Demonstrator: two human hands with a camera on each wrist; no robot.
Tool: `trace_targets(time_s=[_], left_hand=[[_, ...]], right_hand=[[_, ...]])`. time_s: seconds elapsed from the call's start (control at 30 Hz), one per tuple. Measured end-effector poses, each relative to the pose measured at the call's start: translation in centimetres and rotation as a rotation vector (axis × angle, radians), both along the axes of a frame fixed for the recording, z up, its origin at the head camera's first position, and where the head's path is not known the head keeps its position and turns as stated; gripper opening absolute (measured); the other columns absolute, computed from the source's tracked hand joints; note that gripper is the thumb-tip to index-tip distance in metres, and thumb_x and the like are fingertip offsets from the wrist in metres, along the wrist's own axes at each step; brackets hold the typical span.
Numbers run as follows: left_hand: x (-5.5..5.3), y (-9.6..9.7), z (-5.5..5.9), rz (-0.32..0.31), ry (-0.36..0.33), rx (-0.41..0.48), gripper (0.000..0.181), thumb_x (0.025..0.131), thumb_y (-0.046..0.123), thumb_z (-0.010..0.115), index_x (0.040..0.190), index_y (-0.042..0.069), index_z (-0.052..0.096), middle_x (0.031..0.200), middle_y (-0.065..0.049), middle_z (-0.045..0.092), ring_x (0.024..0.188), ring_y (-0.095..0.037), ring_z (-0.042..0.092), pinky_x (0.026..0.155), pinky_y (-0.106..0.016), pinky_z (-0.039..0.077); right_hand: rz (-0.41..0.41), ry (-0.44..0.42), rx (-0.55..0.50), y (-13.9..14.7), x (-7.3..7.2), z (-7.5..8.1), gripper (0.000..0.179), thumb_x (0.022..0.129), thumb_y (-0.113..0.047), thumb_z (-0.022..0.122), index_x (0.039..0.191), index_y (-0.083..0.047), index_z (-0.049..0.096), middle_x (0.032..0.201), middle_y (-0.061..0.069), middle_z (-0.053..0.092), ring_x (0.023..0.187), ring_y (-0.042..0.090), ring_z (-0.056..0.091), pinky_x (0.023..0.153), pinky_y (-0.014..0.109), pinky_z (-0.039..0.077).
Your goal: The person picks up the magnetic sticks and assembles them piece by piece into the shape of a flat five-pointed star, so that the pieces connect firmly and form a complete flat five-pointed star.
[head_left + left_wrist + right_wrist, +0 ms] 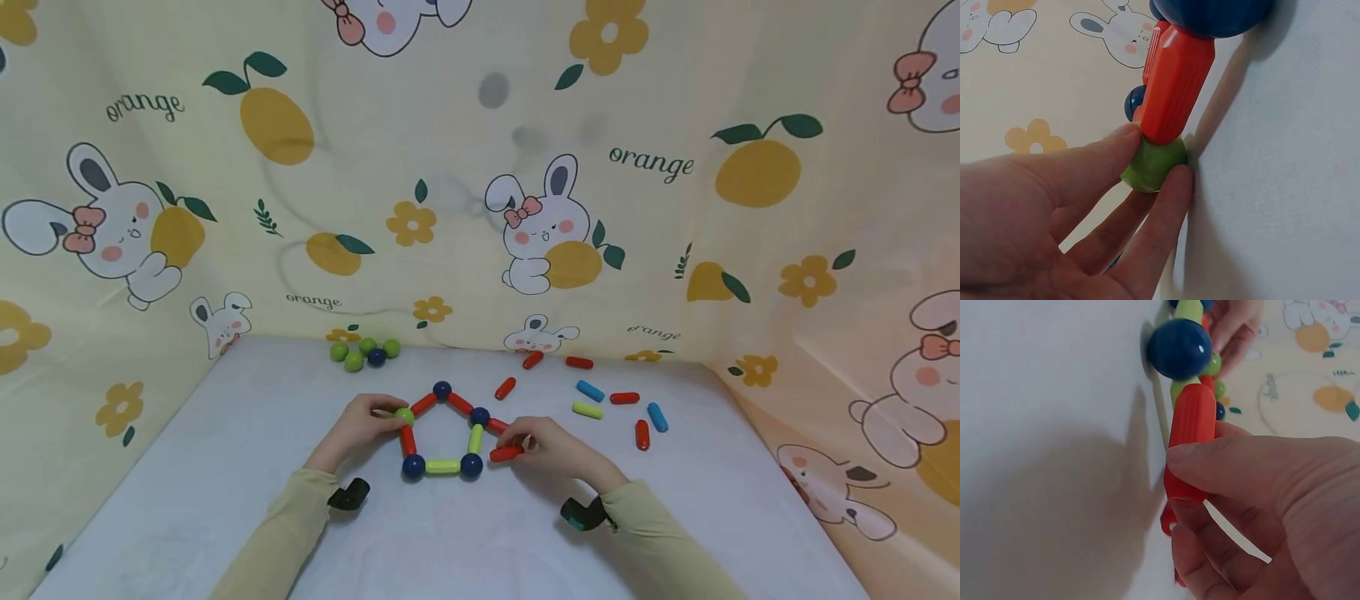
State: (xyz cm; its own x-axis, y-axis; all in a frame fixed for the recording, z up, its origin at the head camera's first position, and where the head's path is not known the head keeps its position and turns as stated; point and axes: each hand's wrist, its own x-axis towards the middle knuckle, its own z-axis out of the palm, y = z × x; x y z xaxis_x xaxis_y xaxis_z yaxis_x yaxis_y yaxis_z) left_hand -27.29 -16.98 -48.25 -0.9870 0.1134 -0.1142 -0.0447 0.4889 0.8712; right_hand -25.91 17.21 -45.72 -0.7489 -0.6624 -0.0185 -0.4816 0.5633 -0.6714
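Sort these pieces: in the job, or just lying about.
In the job:
five-sided frame
its green ball, held by the left hand
red stick, pinched by the right hand

Lying about, perhaps spares:
four green balls
one blue ball
five red sticks
two blue sticks
one lime stick

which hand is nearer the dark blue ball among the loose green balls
Left. The left hand is in front of the dark blue ball; the right hand is farther off, to its right.
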Motion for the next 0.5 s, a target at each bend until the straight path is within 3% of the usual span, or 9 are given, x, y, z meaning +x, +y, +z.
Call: trace_targets(time_s=[0.5], left_hand=[[-0.1, 0.0, -0.2, 0.008, 0.001, 0.003, 0.028, 0.085, 0.013, 0.073, 0.113, 0.01, 0.07, 0.109, -0.004, 0.065, 0.088, -0.019, 0.06, 0.08, -0.034, 0.052]], right_hand=[[0.004, -0.023, 0.003, -1.4, 0.4, -0.7, 0.029, 0.086, 0.0, 0.068, 0.108, -0.018, 0.068, 0.1, -0.008, 0.062, 0.087, 0.017, 0.054, 0.073, 0.027, 0.049]])
